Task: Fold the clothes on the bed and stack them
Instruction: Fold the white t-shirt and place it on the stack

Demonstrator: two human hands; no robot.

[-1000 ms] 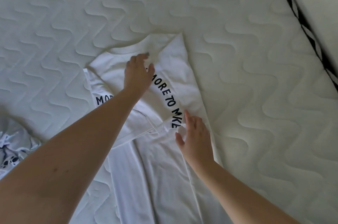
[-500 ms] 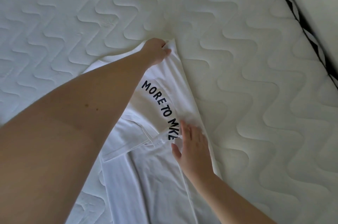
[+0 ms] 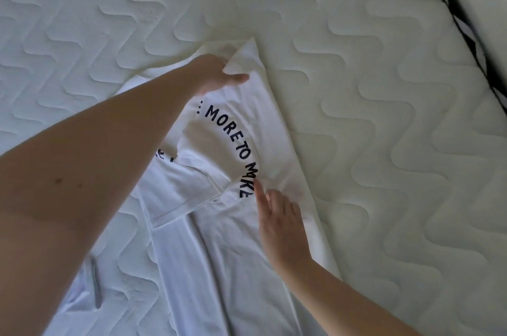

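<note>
A white T-shirt [image 3: 219,253] with dark curved lettering lies partly folded on the bed, one side turned in over the middle. My left hand [image 3: 216,75] reaches across to the shirt's far top corner and pinches the raised fabric there between thumb and fingers. My right hand [image 3: 279,223] lies flat with straight fingers on the shirt near the fold's right edge, just below the lettering, pressing the cloth down. My left forearm hides much of the shirt's left side.
The quilted white mattress [image 3: 384,116] stretches all around the shirt. Its black-and-white patterned edge [image 3: 461,25] runs down the far right, with a pale wall beyond. Another pale garment [image 3: 87,294] with a grey strip lies at the lower left.
My left hand moved from the shirt's chest up to the far top corner, pinched the fabric and now lifts it a little. My right hand stayed pressing near the lettering.
</note>
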